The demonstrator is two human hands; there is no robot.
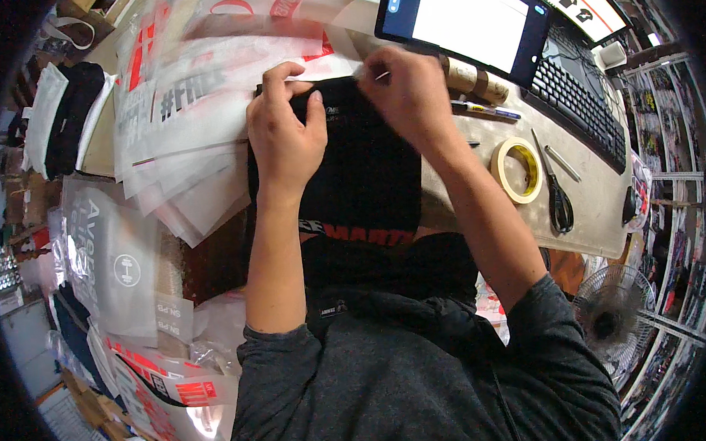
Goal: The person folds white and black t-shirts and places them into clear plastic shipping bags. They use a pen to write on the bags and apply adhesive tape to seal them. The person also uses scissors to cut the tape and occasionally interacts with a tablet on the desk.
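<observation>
A folded black garment [358, 161] with red and white lettering along its near end lies in front of me, reaching over the table's near edge. At its far left corner is my left hand [282, 133], fingers curled and thumb close to them, seemingly gripping the cloth. My right hand [402, 88] is at the far right corner, slightly blurred, fingers closed together. A small pale bit shows by its fingers, but what they hold is hidden. Left of the garment, printed translucent plastic bags [206, 101] lie in an overlapping pile.
On the table's right are a tape roll [516, 170], black-handled scissors [559, 203], a marker [490, 110] and a brown roll [473, 81]. Behind them stand a tablet [466, 18] and a keyboard [576, 92]. A fan [613, 315] is at the lower right; more bags [118, 262] hang at left.
</observation>
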